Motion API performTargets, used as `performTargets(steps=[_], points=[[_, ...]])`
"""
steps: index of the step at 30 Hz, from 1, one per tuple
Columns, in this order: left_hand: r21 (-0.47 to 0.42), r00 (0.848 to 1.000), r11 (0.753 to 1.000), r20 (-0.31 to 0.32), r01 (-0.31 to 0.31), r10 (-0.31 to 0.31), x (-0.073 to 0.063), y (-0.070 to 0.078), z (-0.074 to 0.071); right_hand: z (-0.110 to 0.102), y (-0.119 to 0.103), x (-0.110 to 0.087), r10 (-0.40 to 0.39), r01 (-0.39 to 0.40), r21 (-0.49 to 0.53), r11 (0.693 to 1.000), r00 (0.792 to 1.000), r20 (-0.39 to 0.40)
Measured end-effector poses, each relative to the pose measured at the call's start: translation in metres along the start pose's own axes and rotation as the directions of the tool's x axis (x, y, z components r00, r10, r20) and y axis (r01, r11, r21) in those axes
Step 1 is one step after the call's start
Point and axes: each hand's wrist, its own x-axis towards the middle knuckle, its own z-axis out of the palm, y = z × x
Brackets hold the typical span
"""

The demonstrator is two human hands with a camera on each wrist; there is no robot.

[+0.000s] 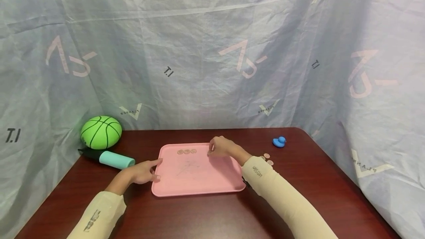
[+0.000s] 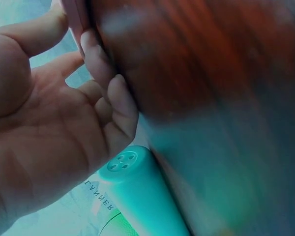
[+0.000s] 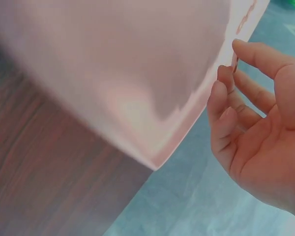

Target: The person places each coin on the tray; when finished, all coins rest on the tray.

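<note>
A pink tray [image 1: 199, 174] lies on the dark red table. My left hand [image 1: 143, 172] holds it by the left edge. In the left wrist view the thumb is at the tray rim [image 2: 77, 22] and the other fingers curl against its side. Over the tray's far right part, my right hand [image 1: 221, 146] pinches a coin [image 3: 236, 64] between thumb and fingertips, its edge just showing in the right wrist view. Three copper-coloured coins [image 1: 187, 151] lie in a row on the tray near its far edge.
Several loose coins [image 1: 267, 156] lie on the table right of the tray, by the right sleeve. A blue toy duck [image 1: 279, 142] stands farther back. At left are a turquoise cylinder with a black end [image 1: 117, 160] and a green ball [image 1: 101, 132]. A grey curtain [image 1: 206, 95] hangs behind.
</note>
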Motion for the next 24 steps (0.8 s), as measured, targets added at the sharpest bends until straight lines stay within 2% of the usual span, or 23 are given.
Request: performTargets(steps=[8, 24], points=[[0.007, 1.000, 1.000, 0.004, -0.003, 0.003, 0.000, -0.001, -0.001, 0.005, -0.009, 0.008, 0.043, -0.044, 0.009, 0.999, 0.998, 0.050], [0.006, 1.000, 1.000, 0.007, 0.004, -0.004, 0.000, 0.000, 0.000, 0.011, -0.017, 0.024, 0.019, -0.021, 0.062, 0.998, 0.999, 0.036]])
